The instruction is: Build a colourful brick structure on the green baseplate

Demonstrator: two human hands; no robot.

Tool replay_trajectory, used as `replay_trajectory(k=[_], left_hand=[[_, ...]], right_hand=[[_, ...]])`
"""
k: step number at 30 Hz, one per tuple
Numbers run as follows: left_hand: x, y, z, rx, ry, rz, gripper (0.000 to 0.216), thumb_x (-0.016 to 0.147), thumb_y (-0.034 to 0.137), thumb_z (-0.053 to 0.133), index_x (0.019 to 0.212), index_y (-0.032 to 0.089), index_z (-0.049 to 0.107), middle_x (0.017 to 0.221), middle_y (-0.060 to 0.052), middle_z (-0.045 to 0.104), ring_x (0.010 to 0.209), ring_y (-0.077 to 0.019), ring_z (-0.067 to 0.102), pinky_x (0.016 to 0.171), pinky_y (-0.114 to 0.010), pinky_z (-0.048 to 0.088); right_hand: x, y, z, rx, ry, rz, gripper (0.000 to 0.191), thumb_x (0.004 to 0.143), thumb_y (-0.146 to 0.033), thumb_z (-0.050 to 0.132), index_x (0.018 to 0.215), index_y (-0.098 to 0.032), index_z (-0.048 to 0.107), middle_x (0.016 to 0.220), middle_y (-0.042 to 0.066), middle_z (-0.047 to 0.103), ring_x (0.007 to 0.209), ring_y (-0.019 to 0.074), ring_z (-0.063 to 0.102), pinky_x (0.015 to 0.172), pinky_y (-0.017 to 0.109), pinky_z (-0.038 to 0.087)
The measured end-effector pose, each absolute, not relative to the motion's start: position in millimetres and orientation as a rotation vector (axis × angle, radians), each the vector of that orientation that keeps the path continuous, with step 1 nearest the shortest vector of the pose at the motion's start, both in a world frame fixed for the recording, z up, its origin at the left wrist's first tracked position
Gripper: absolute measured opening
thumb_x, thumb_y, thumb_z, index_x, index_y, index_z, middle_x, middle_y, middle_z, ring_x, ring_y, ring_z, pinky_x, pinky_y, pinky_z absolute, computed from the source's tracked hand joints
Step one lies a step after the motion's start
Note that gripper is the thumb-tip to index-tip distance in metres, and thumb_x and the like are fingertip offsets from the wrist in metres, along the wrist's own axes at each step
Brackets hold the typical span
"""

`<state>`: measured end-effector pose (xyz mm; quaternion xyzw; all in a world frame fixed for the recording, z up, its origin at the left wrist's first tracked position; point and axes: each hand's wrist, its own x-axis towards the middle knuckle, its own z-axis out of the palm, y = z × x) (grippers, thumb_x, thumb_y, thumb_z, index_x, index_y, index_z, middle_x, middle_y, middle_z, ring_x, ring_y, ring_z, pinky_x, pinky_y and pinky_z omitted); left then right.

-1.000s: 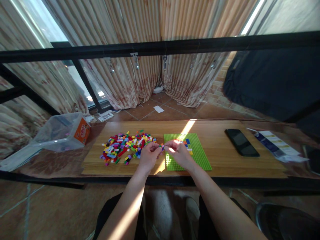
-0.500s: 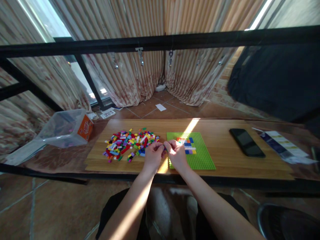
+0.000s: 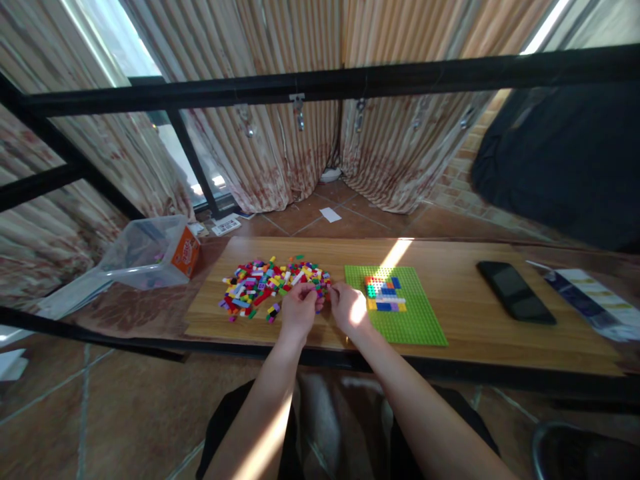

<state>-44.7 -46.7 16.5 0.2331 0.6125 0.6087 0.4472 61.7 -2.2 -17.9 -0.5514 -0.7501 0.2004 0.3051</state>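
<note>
Hands just split by the left edge of the square green studded baseplate [image 3: 420, 328], so its multicolour plastic-brick patch [image 3: 386, 292] shows fully. Left hand [image 3: 299, 309], right hand [image 3: 349, 308] half-curled; I can't tell what's held.

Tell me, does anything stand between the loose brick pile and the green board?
Partly: the right hand is over the near-left edge of the green board, on the side facing the brick pile. Farther back, only a strip of wooden tabletop shows between pile and board, with nothing visible in the way.
</note>
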Motion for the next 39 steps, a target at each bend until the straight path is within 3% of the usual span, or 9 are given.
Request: replay_trajectory(k=[9,12,18,28,33,39], left_hand=[[-51.4,-51.4,15.0,0.706,1.597,1.44,0.01,0.072,0.013,0.062,0.081,0.015,0.066,0.061,0.001,0.063,0.055,-0.0124,0.062,0.051,-0.021,0.048],[-50.5,-51.2,13.9,0.745,1.625,1.447,0.009,0.072,0.015,0.062,0.08,0.015,0.067,0.062,0.001,0.063,0.057,-0.0113,0.061,0.052,-0.02,0.046],[-41.7,-49.8,14.7,0.686,1.475,1.497,0.006,0.069,0.017,0.066,0.075,0.014,0.065,0.059,0.002,0.061,0.051,-0.0081,0.052,0.052,-0.02,0.043],[-36.8,-54.6,16.8,0.539,1.25,1.543,0.011,0.064,0.021,0.069,0.073,0.014,0.066,0.059,0.002,0.06,0.053,-0.0082,0.052,0.056,-0.021,0.042],[-59.9,-50.7,12.1,0.891,1.674,1.49,0.004,0.07,0.019,0.064,0.074,0.017,0.066,0.062,0.0,0.064,0.061,-0.0147,0.06,0.061,-0.025,0.046],[-86.2,-55.4,15.9,1.438,2.213,1.172,0.013,0.08,0.016,0.056,0.084,0.018,0.069,0.083,-0.008,0.071,0.079,-0.0215,0.065,0.078,-0.033,0.047]], right_hand=[[65.2,-2.9,-14.6,-1.409,-2.045,0.511,0.027,0.091,-0.021,0.045,0.084,-0.018,0.071,0.076,0.008,0.07,0.068,0.018,0.063,0.063,0.025,0.043],[67.8,-5.5,-7.5,-1.358,-1.954,0.617,0.027,0.091,-0.029,0.047,0.085,-0.018,0.071,0.077,0.008,0.07,0.068,0.0183,0.063,0.063,0.026,0.044],[63.2,-10.8,-3.1,-1.171,-1.633,1.176,0.04,0.085,-0.053,0.053,0.082,-0.017,0.068,0.062,0.002,0.065,0.052,0.0141,0.056,0.049,0.024,0.042],[57.4,-14.6,0.1,-1.075,-1.31,1.413,0.04,0.075,-0.057,0.061,0.071,-0.017,0.062,0.051,-0.002,0.053,0.044,0.0115,0.045,0.042,0.024,0.035],[57.8,-4.9,-6.0,-1.235,-1.57,1.105,0.036,0.081,-0.052,0.057,0.077,-0.018,0.069,0.056,0.0,0.061,0.049,0.0143,0.054,0.049,0.025,0.04],[54.9,1.3,-14.3,-1.284,-1.901,0.656,0.022,0.088,-0.036,0.056,0.085,-0.021,0.072,0.08,0.005,0.071,0.071,0.0174,0.063,0.069,0.027,0.046]])
